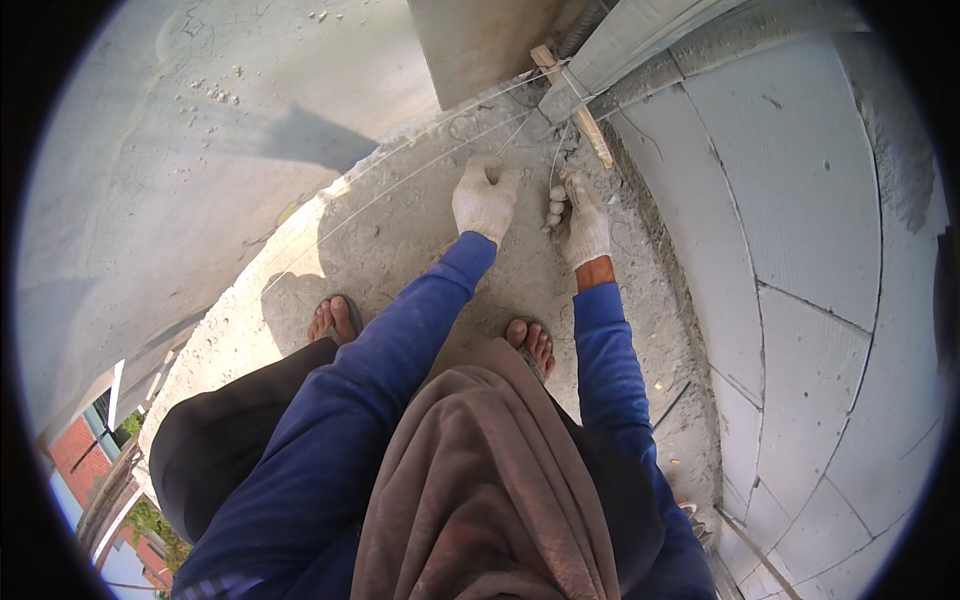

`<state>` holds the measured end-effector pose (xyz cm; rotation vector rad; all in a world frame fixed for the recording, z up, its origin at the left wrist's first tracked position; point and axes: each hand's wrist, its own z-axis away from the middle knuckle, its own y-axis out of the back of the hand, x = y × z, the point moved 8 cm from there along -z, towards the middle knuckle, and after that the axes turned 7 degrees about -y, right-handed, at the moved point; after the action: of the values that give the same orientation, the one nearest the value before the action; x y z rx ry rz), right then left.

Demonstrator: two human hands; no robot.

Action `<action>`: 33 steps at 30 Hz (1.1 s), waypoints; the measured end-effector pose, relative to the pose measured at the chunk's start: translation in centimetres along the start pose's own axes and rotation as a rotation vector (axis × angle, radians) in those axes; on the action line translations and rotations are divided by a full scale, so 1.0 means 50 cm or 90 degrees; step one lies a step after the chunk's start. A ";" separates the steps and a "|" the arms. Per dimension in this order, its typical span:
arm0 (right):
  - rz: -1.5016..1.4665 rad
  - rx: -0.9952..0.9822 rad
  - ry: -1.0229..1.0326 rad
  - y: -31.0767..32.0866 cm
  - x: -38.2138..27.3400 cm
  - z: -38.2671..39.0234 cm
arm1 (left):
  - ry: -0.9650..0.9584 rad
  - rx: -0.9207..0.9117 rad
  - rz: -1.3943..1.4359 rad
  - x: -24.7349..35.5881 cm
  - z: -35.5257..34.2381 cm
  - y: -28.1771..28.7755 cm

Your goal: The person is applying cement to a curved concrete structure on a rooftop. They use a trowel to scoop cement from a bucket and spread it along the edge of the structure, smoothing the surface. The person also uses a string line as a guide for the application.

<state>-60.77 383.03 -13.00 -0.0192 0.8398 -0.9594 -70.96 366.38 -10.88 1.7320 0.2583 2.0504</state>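
My left hand, in a white knitted glove, is closed with thumb and fingers pinched together over the concrete ledge. A thin string runs from its fingertips up toward the post. To its right, my right hand, gloved too, has its fingers curled round a thin white string that rises to a wooden stick. The stick lies across the foot of a grey post, and string is wound round both. Inside the curled fingers, the string's end is hidden.
A wall of pale blocks rises close on the right. Rough concrete floor lies under my sandalled feet. Another taut string crosses at the left, along the ledge's edge. Beyond is a smooth grey surface; rooftops show far below.
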 end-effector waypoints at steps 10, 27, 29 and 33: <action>-0.096 -0.009 -0.008 0.020 0.026 -0.001 | -0.034 -0.160 -0.114 -0.032 0.028 -0.021; 0.160 0.295 0.152 0.171 -0.032 0.054 | -0.059 -0.091 -0.467 0.017 0.061 0.077; 0.391 0.251 0.201 0.128 -0.023 0.084 | -0.058 -0.133 -0.421 -0.004 0.087 0.063; 0.789 0.130 0.317 -0.002 0.045 0.162 | -0.054 -0.115 -0.272 -0.007 0.190 0.027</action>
<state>-55.03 378.58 -8.76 0.8540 0.9760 0.1551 -61.97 363.74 -8.74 1.4973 0.3685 1.6360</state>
